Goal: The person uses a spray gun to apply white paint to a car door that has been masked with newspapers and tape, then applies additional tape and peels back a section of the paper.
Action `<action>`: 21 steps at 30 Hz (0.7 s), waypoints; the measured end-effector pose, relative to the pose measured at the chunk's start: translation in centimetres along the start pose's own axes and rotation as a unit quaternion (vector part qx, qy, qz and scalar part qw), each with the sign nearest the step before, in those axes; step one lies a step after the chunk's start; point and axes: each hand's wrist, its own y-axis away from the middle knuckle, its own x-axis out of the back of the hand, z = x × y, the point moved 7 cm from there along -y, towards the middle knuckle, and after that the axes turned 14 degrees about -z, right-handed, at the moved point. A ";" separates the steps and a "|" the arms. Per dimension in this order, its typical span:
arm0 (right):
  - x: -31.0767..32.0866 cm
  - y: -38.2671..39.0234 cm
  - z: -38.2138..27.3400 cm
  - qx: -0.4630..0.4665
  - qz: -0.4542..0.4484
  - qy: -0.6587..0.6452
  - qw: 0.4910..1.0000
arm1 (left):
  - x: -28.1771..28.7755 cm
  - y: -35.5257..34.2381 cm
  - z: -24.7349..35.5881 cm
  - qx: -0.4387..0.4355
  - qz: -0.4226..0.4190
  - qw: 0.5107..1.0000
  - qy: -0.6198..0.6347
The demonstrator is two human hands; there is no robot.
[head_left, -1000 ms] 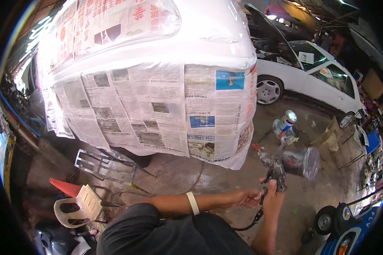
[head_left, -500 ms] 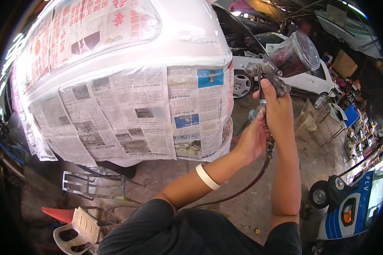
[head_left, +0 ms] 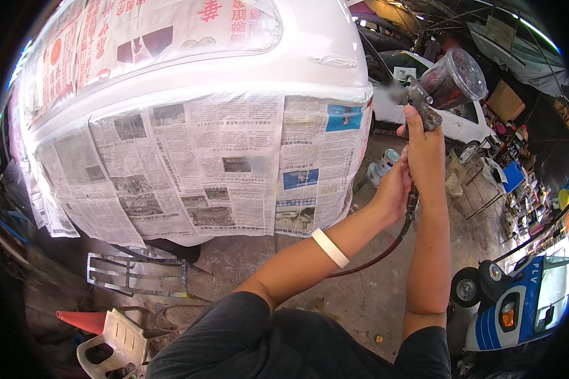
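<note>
The spray gun, grey and stained, is held at 2 o'clock of the view. Its cloudy cup, with reddish stains, leans toward 2 o'clock. A dark red hose curves below toward 8 o'clock.

The bare right hand is gripping tightly, its thumb pointing upward above mostly hidden, curling fingers. Below them, the bare left hand is staying close beside the right wrist, fingertips pointing upward. The bare right forearm is standing nearly upright beneath its fingers; the bare left forearm is slanting down-left from its own.
</note>
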 end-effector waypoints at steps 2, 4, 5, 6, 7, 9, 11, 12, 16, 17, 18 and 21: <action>-0.3 0.1 -0.5 0.001 -0.001 -0.006 1.000 | 0.2 -0.2 0.1 0.008 -0.016 1.000 0.008; -0.4 0.2 -1.0 0.004 -0.010 -0.013 1.000 | 0.2 -0.1 0.3 0.007 -0.028 0.999 0.012; -0.5 0.3 -1.2 0.007 -0.018 -0.017 1.000 | 0.0 0.0 0.5 0.003 -0.033 0.999 0.013; -0.6 0.3 -1.4 0.011 -0.026 -0.021 0.999 | -0.2 0.1 0.7 -0.002 -0.037 0.999 0.014; -0.7 0.5 -1.7 0.016 -0.028 -0.028 0.999 | -0.2 0.2 0.8 -0.018 -0.041 0.999 0.019; -1.0 0.8 -2.4 0.027 -0.033 -0.042 0.998 | -0.3 0.3 1.1 -0.051 -0.047 0.997 0.028; -1.6 1.0 -3.0 0.034 -0.043 -0.026 0.998 | 0.2 0.9 1.4 -0.055 -0.021 0.998 0.009; -2.0 1.1 -3.3 0.039 -0.049 -0.019 0.998 | 0.6 1.2 1.8 -0.058 -0.007 0.998 -0.001; -4.1 1.5 -4.7 0.052 -0.068 -0.042 0.995 | -0.8 3.4 4.8 -0.045 0.028 0.999 -0.012; -4.8 1.4 -5.0 0.060 -0.082 -0.050 0.994 | -0.7 3.8 5.4 -0.061 0.030 0.998 -0.012; -5.4 1.4 -5.3 0.068 -0.095 -0.058 0.991 | -0.6 4.1 6.0 -0.077 0.032 0.996 -0.012; -7.0 2.2 -7.1 0.058 -0.149 -0.096 0.982 | -1.0 5.8 8.0 -0.111 0.053 0.991 -0.043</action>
